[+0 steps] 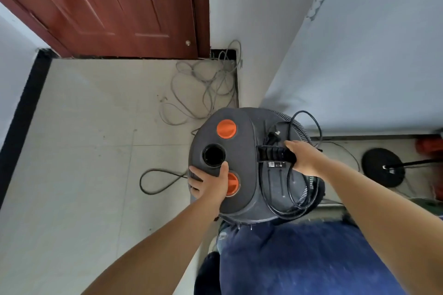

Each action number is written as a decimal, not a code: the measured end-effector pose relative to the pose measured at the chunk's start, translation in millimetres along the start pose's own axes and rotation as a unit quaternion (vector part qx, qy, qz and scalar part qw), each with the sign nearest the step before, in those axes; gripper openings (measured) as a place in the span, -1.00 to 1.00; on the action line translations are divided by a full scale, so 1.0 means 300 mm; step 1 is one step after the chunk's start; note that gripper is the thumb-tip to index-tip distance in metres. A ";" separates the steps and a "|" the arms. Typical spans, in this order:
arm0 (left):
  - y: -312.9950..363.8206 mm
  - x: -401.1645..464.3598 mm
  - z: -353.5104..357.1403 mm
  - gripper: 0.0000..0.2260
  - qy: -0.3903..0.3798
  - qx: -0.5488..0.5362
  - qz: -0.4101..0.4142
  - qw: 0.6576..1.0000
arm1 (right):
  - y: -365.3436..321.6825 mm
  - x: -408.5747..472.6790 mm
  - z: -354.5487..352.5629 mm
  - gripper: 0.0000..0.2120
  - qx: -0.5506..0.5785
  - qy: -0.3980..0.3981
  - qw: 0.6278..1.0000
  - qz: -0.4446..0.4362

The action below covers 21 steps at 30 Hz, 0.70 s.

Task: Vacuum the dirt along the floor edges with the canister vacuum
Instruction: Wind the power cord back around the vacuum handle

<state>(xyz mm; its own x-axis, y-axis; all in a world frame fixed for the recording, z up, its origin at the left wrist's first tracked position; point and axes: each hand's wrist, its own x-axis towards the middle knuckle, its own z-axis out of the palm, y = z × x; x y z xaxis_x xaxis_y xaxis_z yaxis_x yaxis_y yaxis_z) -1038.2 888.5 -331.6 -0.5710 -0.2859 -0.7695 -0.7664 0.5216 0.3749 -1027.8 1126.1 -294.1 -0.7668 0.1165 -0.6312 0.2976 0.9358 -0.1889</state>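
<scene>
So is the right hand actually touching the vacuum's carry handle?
Touching. The head view shows the right hand with its fingers curled round the black carry handle on top of the canister vacuum.

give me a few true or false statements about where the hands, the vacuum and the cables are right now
1. The right hand grips the black handle on top of the canister vacuum. True.
2. The left hand hangs free, away from the vacuum. False: it holds the vacuum's left edge, thumb beside the round opening.
3. A hose is plugged into that opening. False: the opening looks empty.
4. A tangle of grey cables lies on the floor near the brown door. True.
5. The vacuum has two orange caps. True.
</scene>
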 end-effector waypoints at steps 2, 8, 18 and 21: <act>-0.011 -0.026 0.032 -0.10 -0.006 -0.007 -0.013 1.000 | 0.032 -0.001 0.001 -0.62 -0.007 0.003 1.000 -0.005; 0.011 -0.084 0.091 -0.11 -0.033 0.004 -0.031 0.999 | 0.113 -0.021 0.012 -0.72 -0.021 0.012 1.000 0.008; -0.017 -0.067 -0.001 -0.14 -0.130 -0.059 -0.016 0.990 | -0.158 -0.091 -0.159 -0.45 0.045 0.027 0.998 -0.027; -0.012 -0.074 -0.031 -0.24 -0.122 -0.052 -0.002 0.991 | -0.309 -0.055 -0.323 -0.55 -0.006 0.115 0.992 -0.045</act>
<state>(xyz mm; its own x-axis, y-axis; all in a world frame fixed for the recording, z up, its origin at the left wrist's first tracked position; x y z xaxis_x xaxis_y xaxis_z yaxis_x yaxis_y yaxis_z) -1025.6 885.6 -311.0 -0.4886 -0.0786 -0.8690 -0.8024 0.4317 0.4121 -1097.7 1069.6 -193.3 -0.9004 0.1034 -0.4226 0.2156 0.9498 -0.2269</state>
